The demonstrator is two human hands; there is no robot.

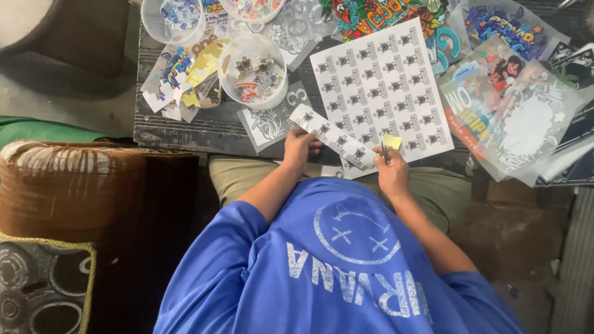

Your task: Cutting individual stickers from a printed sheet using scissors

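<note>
Just above the lap, the left hand pinches a white sticker strip, while the right hand is closed on a small cutting tool at the strip's end, beside the sticker sheet on the dark counter.

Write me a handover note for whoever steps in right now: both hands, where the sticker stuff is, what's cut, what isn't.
Left hand: holds the near end of a narrow sticker strip lying across the table edge.
Right hand: grips a thin cutting tool at the strip's other end, beside a small yellow piece; the tool's kind is too small to tell.
Full sticker sheet: flat on the dark table, just beyond the strip.
Done: cut stickers sit in a clear bowl; offcuts lie left of it.
Left: the strip is still whole, and the sheet's rows are uncut.
</note>
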